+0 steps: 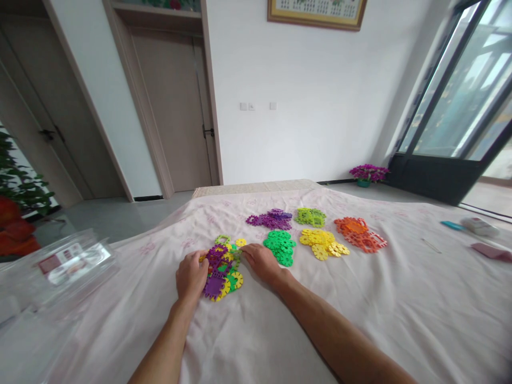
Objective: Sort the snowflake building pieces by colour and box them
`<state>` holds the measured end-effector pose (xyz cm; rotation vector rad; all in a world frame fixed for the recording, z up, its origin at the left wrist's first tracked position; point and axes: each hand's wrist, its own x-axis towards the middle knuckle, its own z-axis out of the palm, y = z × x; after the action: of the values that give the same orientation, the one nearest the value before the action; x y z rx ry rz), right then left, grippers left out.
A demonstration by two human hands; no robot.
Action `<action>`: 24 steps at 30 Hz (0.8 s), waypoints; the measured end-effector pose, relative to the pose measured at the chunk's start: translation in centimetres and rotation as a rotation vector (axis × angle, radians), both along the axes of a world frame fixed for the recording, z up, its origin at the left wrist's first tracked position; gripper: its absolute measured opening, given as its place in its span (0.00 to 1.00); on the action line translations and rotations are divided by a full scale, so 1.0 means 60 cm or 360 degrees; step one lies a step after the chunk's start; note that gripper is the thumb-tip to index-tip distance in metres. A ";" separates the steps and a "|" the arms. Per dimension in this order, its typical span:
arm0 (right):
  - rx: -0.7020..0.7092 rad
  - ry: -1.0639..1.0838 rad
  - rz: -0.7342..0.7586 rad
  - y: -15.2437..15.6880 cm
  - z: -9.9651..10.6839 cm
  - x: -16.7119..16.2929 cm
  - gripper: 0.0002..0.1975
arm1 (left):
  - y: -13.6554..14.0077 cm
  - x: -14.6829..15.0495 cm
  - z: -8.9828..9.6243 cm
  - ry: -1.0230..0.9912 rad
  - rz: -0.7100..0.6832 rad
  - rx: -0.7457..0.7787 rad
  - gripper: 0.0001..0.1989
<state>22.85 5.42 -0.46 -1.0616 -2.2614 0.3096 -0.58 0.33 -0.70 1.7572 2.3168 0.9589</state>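
Observation:
A mixed pile of plastic interlocking pieces lies between my hands, with purple pieces [215, 285] on top and yellow notched discs [237, 280] and green ones around them. My left hand [192, 276] is at the pile's left edge, its fingers closed on a purple piece and partly hidden by it. From the right, my right hand [262, 261] reaches in with fingertips closed at a light-green piece [236, 260]. Another light-green frame [222, 240] lies at the far side of the pile.
Beyond my right hand are sorted heaps: purple [274, 219], lime [311, 216], green [280, 247], yellow [323, 244] and orange [360, 234]. Clear plastic boxes [60, 272] stand at the left. A blue item [452, 225] and a pink cloth [492, 252] lie far right on the wrinkled sheet [384, 304].

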 end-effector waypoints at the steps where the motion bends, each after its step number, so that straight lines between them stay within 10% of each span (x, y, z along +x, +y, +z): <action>1: -0.0007 0.0094 -0.0043 0.004 0.000 0.003 0.14 | 0.000 0.000 0.000 0.0003 -0.0003 0.0003 0.16; 10: -0.0187 0.1053 -0.0661 0.080 0.021 0.114 0.15 | 0.003 -0.003 -0.003 0.0011 -0.0004 -0.0031 0.16; 17: -0.0613 0.1852 -0.0804 0.108 0.036 0.201 0.10 | 0.002 -0.003 -0.002 0.0028 0.0000 -0.0037 0.16; 24: -0.0559 0.2441 -0.0964 0.119 0.032 0.221 0.15 | 0.002 -0.002 -0.001 0.0030 -0.0003 -0.0058 0.17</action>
<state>36.10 12.56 1.46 -1.0137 -0.5112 0.8754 -0.70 0.42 -0.76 1.7618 2.3286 0.8976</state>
